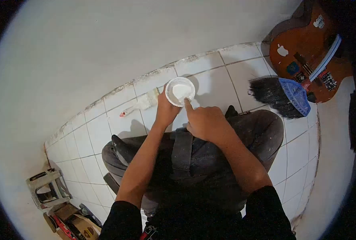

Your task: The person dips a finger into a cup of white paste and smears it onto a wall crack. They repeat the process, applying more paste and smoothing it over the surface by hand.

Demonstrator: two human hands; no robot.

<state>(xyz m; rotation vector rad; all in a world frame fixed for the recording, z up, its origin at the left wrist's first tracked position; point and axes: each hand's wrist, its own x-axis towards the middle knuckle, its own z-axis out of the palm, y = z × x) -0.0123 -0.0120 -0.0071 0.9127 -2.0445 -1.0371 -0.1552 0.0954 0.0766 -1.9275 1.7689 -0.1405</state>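
White round cup [180,91], pale contents [182,91] inside, left hand [166,109] gripping it, right hand [208,122] released, fingertip [187,103] at rim [168,99]

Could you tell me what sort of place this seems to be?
Probably a room in a home, perhaps mid-repair: an electric guitar and a broom stand in the corner, and a used paintbrush lies on the tiled floor.

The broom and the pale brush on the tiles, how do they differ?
The broom has black bristles on a blue head, while the brush is whitish with a touch of red at its handle end. The broom looks much bigger than the brush. The broom's handle crosses in front of the guitar, whereas the brush lies on the floor tiles. Neither is being held.
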